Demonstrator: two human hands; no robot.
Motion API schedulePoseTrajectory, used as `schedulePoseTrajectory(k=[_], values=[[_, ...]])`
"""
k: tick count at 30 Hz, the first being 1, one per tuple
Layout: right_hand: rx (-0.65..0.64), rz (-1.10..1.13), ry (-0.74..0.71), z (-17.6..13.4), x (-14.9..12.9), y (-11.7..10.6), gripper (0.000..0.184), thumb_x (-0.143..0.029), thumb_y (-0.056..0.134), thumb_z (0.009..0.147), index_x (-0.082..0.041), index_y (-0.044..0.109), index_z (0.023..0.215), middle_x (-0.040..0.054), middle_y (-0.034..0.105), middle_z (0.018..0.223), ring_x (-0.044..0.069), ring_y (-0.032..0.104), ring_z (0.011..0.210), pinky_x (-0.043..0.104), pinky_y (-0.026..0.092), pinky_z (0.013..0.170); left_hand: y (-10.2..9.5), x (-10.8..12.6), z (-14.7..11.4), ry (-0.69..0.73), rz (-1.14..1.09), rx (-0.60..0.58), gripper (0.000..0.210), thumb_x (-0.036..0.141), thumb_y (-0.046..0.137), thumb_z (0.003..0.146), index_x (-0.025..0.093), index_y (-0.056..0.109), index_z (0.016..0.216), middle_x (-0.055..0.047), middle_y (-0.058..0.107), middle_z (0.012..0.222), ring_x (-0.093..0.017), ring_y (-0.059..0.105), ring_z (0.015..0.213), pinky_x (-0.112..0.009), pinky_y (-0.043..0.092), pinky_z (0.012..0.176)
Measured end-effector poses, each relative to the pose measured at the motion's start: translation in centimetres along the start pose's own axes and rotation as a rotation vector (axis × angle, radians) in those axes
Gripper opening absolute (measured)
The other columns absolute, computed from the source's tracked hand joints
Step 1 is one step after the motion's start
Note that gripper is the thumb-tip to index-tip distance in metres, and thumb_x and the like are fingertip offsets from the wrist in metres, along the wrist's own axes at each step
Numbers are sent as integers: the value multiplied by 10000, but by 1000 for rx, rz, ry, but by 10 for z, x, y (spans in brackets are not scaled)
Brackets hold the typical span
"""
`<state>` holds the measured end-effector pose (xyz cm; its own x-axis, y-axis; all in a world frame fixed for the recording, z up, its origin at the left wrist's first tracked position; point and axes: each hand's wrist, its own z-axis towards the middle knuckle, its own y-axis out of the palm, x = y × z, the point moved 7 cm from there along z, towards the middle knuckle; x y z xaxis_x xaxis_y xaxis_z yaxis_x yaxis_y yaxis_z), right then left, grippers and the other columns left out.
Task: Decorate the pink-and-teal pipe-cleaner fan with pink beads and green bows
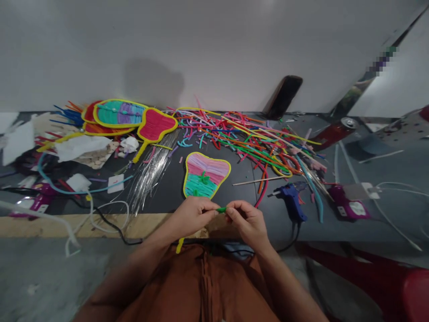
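Observation:
Between my two hands is a short green pipe cleaner piece (221, 209). The fingertips of my left hand (196, 215) pinch one end, and those of my right hand (247, 220) pinch the other. Just beyond them lies a fan-shaped pipe cleaner craft (208, 172) with a yellow rim and bands of lilac, pink and turquoise. Small green pipe cleaner leaves (203, 178) sit on its face. Its lower part is hidden behind my left hand, and a yellow handle (180, 245) shows below my wrist.
Loose pipe cleaners (234, 134) are heaped along the back. Finished yellow-rimmed crafts (120, 114) lie at the left, near silvery wires (150, 174). A blue glue gun (292, 201), a wooden stick (258, 180), a can (335, 133) and a leaning phone (286, 96) are to the right.

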<state>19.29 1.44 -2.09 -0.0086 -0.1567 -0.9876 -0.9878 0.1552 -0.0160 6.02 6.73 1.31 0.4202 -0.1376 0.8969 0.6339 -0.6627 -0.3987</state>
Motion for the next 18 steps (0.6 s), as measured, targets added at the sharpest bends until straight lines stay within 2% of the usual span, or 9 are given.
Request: schedulePoseTrajectory(k=[2, 4, 7, 10, 12, 14, 16, 18], values=[[8, 57, 8, -1, 2, 0, 206, -384, 629, 793, -185, 615, 744, -14, 603, 577, 107, 546, 516, 223, 462, 527, -1, -3, -1, -55, -101, 68, 190, 230, 601, 745, 234, 771, 828, 3, 687, 669, -146, 565, 628, -206, 393, 576], [36, 233, 44, -3, 8, 3, 228, -409, 634, 792, -188, 587, 768, -21, 598, 584, 99, 537, 512, 222, 458, 537, 0, -7, -3, -100, -245, 153, 215, 264, 650, 718, 219, 761, 897, -21, 709, 789, -166, 596, 712, -224, 440, 636], [44, 521, 149, -9, 21, 17, 263, -431, 668, 765, -195, 554, 785, -43, 568, 554, 78, 503, 476, 199, 424, 514, 6, -9, -8, -48, -358, 253, 226, 264, 715, 675, 220, 762, 891, -42, 688, 843, -185, 600, 813, -264, 466, 756], [17, 632, 228, -16, 28, 32, 309, -450, 716, 712, -200, 548, 782, -51, 549, 529, 75, 481, 447, 192, 397, 476, 12, -11, -14, 9, -356, 296, 132, 261, 719, 689, 243, 770, 810, -36, 633, 817, -167, 582, 796, -267, 467, 763], [-5, 599, 222, -22, 28, 34, 312, -463, 711, 712, -197, 566, 788, -40, 565, 550, 83, 494, 455, 202, 411, 478, 15, -13, -18, 4, -379, 293, 92, 285, 706, 710, 231, 761, 759, -41, 630, 846, -164, 582, 804, -268, 469, 766], [-88, 476, 195, -29, 29, 34, 280, -459, 651, 771, -187, 607, 823, -9, 619, 628, 94, 532, 492, 215, 442, 503, 12, -18, -23, -44, -437, 307, 136, 326, 682, 738, 201, 736, 750, -52, 657, 865, -165, 592, 805, -276, 475, 772], [-274, 266, 146, -38, 32, 37, 245, -417, 581, 835, -186, 659, 859, 16, 668, 706, 109, 579, 548, 226, 471, 541, 2, -29, -29, -139, -533, 373, 208, 377, 654, 763, 175, 699, 779, -58, 681, 840, -155, 603, 739, -275, 489, 720], [-453, 60, 64, -50, 39, 40, 203, -370, 576, 840, -213, 705, 830, 10, 698, 725, 136, 623, 623, 244, 499, 594, -15, -43, -37, -211, -635, 490, 255, 414, 656, 757, 163, 662, 800, -41, 681, 770, -130, 593, 642, -252, 490, 634]])
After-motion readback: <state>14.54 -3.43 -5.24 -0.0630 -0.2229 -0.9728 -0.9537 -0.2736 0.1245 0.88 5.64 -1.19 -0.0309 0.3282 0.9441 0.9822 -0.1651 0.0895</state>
